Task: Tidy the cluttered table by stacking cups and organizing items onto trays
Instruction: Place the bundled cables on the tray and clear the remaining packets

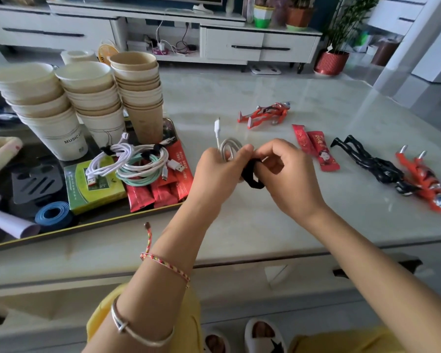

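- Pinching the coiled white charging cable [230, 148], the left hand [215, 174] holds it, plug pointing far.
- The right hand [287, 174] grips the black tie [251, 175] against it.
- The tray [87, 226] lies left, nearer the left hand.

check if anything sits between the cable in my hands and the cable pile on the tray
Nothing visible blocks it. Only bare table lies between the cable, held by the left hand, and the tray; red packets lie flat beside the cable pile.
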Motion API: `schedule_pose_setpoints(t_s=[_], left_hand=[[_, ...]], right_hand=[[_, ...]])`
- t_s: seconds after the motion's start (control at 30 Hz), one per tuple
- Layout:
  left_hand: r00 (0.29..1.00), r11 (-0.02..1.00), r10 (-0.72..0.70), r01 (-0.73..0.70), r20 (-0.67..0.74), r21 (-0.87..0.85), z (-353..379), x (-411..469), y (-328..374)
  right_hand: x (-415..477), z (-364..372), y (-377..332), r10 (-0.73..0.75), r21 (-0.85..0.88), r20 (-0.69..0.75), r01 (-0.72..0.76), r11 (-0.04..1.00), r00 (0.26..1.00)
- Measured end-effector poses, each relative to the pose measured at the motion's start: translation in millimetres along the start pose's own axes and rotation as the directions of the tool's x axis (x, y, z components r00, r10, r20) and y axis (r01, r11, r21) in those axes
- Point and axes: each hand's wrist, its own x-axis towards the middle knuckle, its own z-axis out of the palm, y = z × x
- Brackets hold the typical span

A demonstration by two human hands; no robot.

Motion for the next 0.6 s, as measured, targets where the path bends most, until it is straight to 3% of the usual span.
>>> schedule_pose_setpoints(t_s=[0.1, 0.2, 0.33, 0.4, 0.47, 0.53, 0.6], left_hand=[[0.999, 0.999, -0.041, 0.04, -0.015, -0.028, -0.3, -0.1, 0.0], [0.996, 0.993, -0.078, 0.074, -0.042, -0.096, -5.6, 2.4, -0.9], [0.994, 0.983, -0.107, 0.101, -0.03, -0.152, -8.2, 3.7, -1.4], [0.991, 0.974, -0.122, 0.109, -0.052, -0.199, -8.3, 5.1, -0.9], [0.987, 0.963, -0.14, 0.116, -0.081, -0.244, -9.8, 6.8, -0.1], [0.987, 0.96, -0.144, 0.12, -0.077, -0.254, -10.9, 7.6, -0.5], [0.99, 0.966, -0.13, 0.115, -0.053, -0.232, -9.8, 6.1, -1.0]], right_hand=[[0.5, -4.7, 2.2, 0.068, 0.079, 0.025, -0.07, 0.994, 0.997], [7.7, -12.2, 5.5, 0.214, 0.28, -0.036, -0.196, 0.94, 0.976], [13.5, -23.9, 8.8, 0.295, 0.22, 0.017, -0.291, 0.931, 0.955], [15.2, -26.1, 8.1, 0.33, 0.275, 0.046, -0.33, 0.903, 0.943], [17.8, -26.8, 6.9, 0.438, 0.48, 0.055, -0.409, 0.776, 0.897], [19.8, -25.0, 8.2, 0.585, 0.689, 0.103, -0.482, 0.542, 0.805], [19.1, -23.1, 10.7, 0.674, 0.735, 0.151, -0.538, 0.413, 0.723]])
